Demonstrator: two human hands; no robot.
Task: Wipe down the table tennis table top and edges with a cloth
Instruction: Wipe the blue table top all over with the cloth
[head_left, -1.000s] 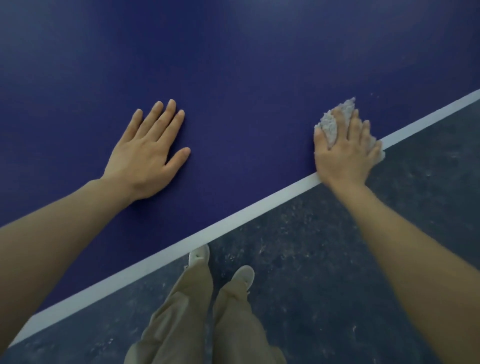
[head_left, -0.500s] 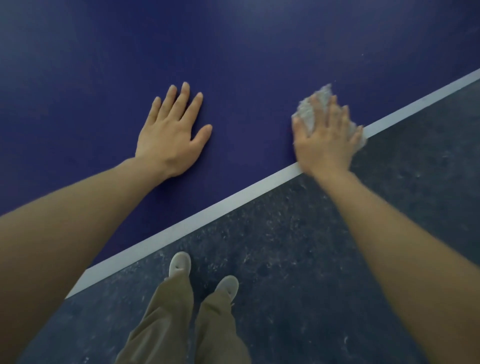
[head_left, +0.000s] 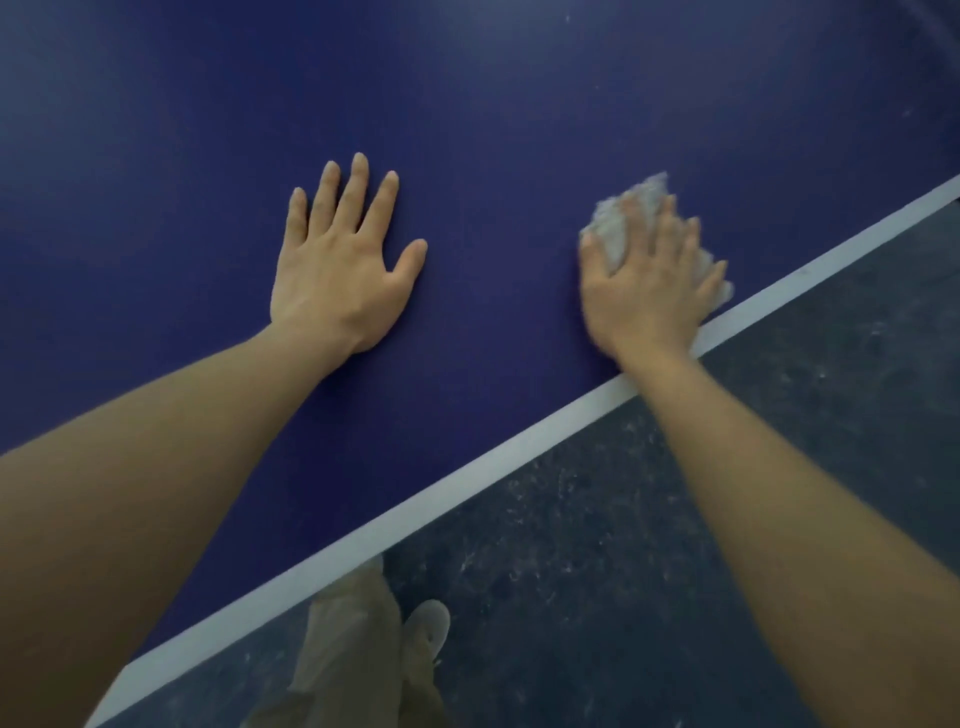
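- One blue table tennis table (head_left: 467, 93) is filling the upper and left part of the view, and its top is lying flat.
- Its white edge line (head_left: 467, 470) is running as one long straight band from the lower left up to the right side, so the long axis of the visible table edge is going diagonally in the picture.
- One pale cloth (head_left: 621, 228) is lying on the blue top just beside this white line, near the right part of the edge. It is crumpled, and its longer side seems to be pointing up and away from the person, roughly across the line.
- The right hand (head_left: 644, 291) is pressing on the cloth with the fingers stretched over it. The hand is a little blurred, so I cannot tell if the fingers are curling into the cloth.
- The left hand (head_left: 340, 275) is resting flat on the bare blue top, fingers straight and a little spread, pointing away from the person. It is holding nothing.
- The two hands are lying well apart from each other, both on the table.
- Two bare forearms are reaching in from the bottom corners.
- Below the edge, the dark speckled floor (head_left: 623, 597) is showing, with the person's beige trousers (head_left: 353, 644) and one light shoe (head_left: 428, 626) that I can count.
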